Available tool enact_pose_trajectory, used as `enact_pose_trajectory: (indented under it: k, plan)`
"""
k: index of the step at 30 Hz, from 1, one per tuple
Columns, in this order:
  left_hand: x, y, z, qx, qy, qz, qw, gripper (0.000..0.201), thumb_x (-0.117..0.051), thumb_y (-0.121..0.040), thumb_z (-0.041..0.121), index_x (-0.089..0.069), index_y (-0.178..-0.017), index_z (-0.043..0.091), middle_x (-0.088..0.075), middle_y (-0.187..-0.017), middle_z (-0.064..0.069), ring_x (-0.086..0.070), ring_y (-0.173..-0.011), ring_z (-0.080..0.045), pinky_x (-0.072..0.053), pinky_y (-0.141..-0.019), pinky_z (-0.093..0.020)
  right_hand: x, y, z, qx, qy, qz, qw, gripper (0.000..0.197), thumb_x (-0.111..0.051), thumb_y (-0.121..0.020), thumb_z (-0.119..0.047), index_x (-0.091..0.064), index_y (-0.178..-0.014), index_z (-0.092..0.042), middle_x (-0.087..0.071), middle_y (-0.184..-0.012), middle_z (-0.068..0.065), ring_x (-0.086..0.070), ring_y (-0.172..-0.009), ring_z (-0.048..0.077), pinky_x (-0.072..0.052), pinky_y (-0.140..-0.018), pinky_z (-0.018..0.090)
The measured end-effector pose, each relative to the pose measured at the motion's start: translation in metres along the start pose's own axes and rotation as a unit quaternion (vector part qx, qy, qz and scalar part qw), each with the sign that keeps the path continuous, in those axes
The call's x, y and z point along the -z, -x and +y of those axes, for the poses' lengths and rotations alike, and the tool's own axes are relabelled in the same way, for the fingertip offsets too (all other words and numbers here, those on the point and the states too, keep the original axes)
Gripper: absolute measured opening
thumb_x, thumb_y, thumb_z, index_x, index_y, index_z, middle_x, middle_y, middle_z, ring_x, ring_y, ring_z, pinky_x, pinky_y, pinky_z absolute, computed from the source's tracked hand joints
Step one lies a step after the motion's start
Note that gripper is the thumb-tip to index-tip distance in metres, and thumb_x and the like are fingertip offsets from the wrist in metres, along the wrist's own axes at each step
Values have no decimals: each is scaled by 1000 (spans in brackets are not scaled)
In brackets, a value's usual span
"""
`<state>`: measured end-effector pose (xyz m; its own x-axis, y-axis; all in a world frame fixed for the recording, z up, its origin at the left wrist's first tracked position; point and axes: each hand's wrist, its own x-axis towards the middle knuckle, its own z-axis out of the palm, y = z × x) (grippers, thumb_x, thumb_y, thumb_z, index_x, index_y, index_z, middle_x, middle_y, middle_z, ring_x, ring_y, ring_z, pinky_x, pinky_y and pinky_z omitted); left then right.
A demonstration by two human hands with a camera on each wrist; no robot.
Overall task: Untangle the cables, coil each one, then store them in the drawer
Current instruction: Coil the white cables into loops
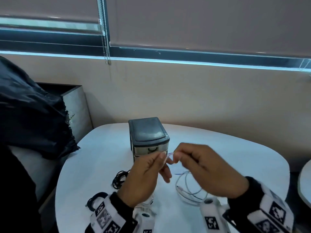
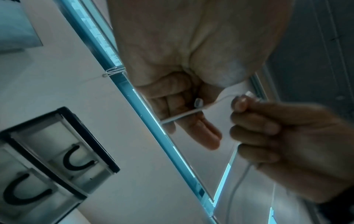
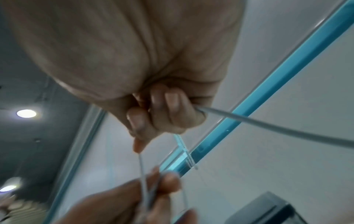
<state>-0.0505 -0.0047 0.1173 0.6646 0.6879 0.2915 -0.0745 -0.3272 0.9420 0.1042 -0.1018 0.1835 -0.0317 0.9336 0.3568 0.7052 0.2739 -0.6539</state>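
Closest to the camera, left hand (image 1: 143,177) and right hand (image 1: 205,169) both pinch the white cable (image 1: 188,190), raised above the table (image 1: 101,157), its slack looping down at 5 o'clock. Black cable (image 1: 119,179) sits bundled at 9 o'clock. Drawer unit (image 1: 148,138) stands at 12, drawers closed. Looks like coiling's underway; next probably means wrapping loops evenly without twisting.

The head camera looks forward and down from above the table (image 1: 218,148), the drawer box (image 1: 149,132) at twelve o'clock. Each wrist camera sits just under its palm, tilted up toward window and ceiling. All three views share the white cable (image 2: 184,116) and drawer box
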Motion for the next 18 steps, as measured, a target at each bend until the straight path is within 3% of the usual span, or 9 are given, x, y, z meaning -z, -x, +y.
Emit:
enact_pose_trajectory:
  k: [3, 5, 7, 9, 11, 12, 14, 16, 18]
  plan:
    - [2, 6, 15, 30, 130, -71, 989, 37, -43, -97, 30, -70, -77, 16, -63, -55, -6, -58, -51, -17, -48, -72, -30, 7, -9, 23, -35, -38, 108, 993, 20, -62, -92, -38, -67, -76, -27, -61, -65, -4, -49, -59, 15, -42, -60, 27]
    - [1, 7, 31, 36, 269, -50, 961, 36, -46, -93, 25, -73, -75, 12, -61, -53, -8, -61, -49, -20, -54, -75, -30, -2, -10, 35, -55, -79, 147, 985, 19, -63, -90, -29, -70, -73, -27, -62, -64, -3, -49, -58, 10, -41, -58, 23]
    - [2, 2, 45, 28, 388, 18, 921, 35, -52, -95, 21, -77, -75, 7, -67, -59, -11, -69, -57, -22, -58, -71, -28, -23, -5, 39, -65, -107, 105, 987, 25, -57, -94, -30, -69, -72, -33, -48, -55, -10, -37, -52, 5, -33, -54, 21]
    - [9, -6, 47, 13, 439, 85, 894, 35, -51, -91, 21, -79, -77, 6, -74, -71, -12, -74, -69, -22, -59, -69, -25, -46, 2, 37, -81, -99, 2, 992, 27, -51, -99, -36, -65, -77, -31, -40, -53, -14, -33, -50, 2, -30, -55, 23]
    - [17, -14, 40, -8, 366, 124, 922, 34, -49, -91, 24, -78, -85, 5, -76, -83, -14, -76, -81, -25, -59, -70, -23, -59, 9, 30, -69, -57, -85, 992, 34, -46, -102, -39, -65, -87, -15, -41, -54, -13, -37, -51, 3, -31, -56, 22]
    - [21, -16, 32, -18, 277, 141, 950, 33, -48, -95, 24, -75, -92, 6, -77, -87, -14, -75, -85, -25, -57, -70, -21, -58, 11, 23, -58, -45, -113, 991, 38, -44, -102, -38, -63, -91, -7, -42, -55, -13, -38, -52, 4, -31, -56, 21]
    - [24, -14, 9, -37, 58, 152, 986, 31, -44, -103, 24, -72, -99, 11, -77, -87, -5, -74, -84, -17, -53, -69, -14, -45, 12, 8, -42, -43, -136, 989, 33, -42, -104, -32, -60, -95, -6, -47, -57, -18, -42, -54, 3, -30, -57, 16]
    - [23, -7, -11, -41, -76, 107, 991, 34, -42, -105, 32, -71, -96, 18, -76, -82, 0, -71, -77, -11, -51, -67, -13, -29, 9, -4, -33, -41, -128, 990, 27, -44, -103, -27, -61, -93, -9, -49, -57, -20, -43, -53, 3, -30, -56, 13]
    - [18, 4, -28, -24, -71, 26, 997, 40, -40, -105, 43, -70, -89, 24, -74, -77, -2, -69, -72, -13, -52, -68, -22, -17, 4, -4, -33, -38, -80, 996, 24, -49, -102, -21, -64, -87, -10, -49, -54, -20, -42, -50, 3, -31, -54, 12]
